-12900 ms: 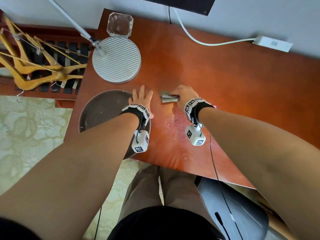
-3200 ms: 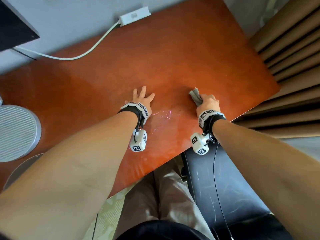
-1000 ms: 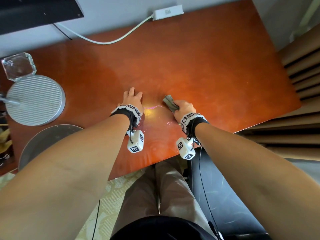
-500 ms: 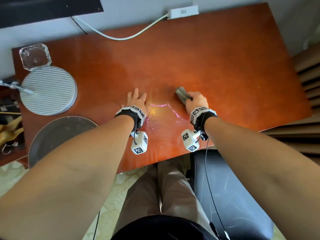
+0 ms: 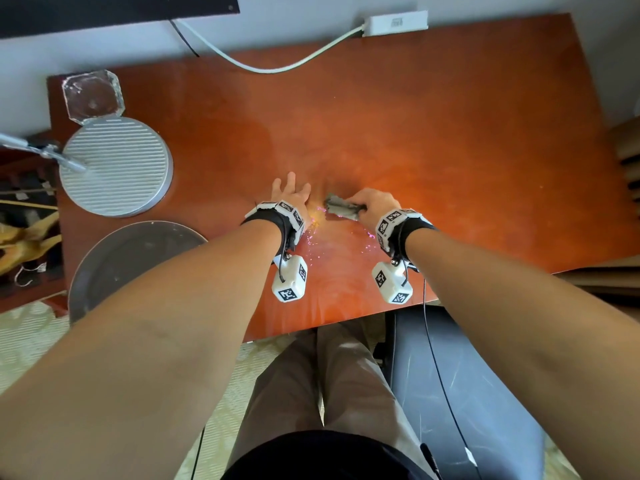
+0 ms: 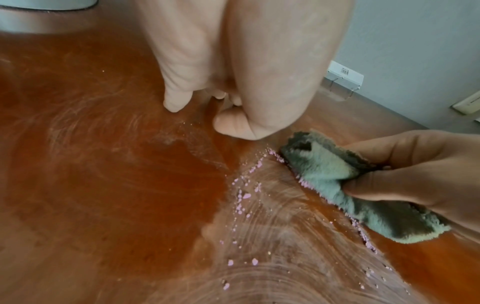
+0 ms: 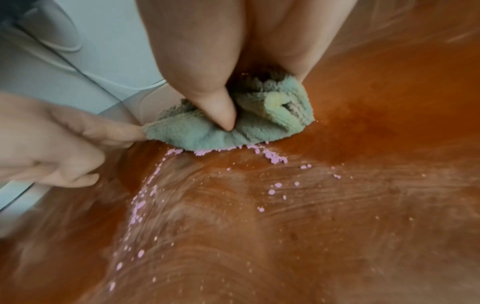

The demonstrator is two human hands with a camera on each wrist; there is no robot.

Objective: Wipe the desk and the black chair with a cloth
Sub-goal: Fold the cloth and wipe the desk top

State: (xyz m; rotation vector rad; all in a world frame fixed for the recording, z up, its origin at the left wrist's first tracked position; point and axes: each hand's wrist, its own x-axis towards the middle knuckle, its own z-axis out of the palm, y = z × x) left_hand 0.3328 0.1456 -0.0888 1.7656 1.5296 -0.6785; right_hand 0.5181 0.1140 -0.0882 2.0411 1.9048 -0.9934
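Back toward the middle comes the right hand (image 5: 375, 205), a moment ago further right on the desk (image 5: 450, 150), and now its cloth (image 5: 341, 209) is almost nose to nose with the left hand (image 5: 291, 194).

Nearest us, the black chair (image 5: 460, 393) sits tucked just under the desk's front edge, right beside the person's legs, and by the look of it that half of the job is not yet started. Up on the wood, pink crumbs (image 7: 275, 159) lie scattered between the two wrists, a little ridge of them heaped right against the cloth's edge. That's the sweep, I'd say: herding the grit into one place.

Look at the grip! The right hand has the grey-green cloth bunched up tight, thumb (image 7: 221, 115) dug into the folds and fingers curled round it, pressing it flat onto the desk. The left hand lies wide and flat on the wood with fingers spread, holding nothing; probably bracing, perhaps acting as a backstop.

Further out on the left, a round ribbed lamp base (image 5: 116, 166), a grey round tray (image 5: 121, 261) overhanging the edge, and a glass dish (image 5: 92, 97) in the far corner. At the back, a white cable (image 5: 277, 65) trails to a power strip (image 5: 394, 24).
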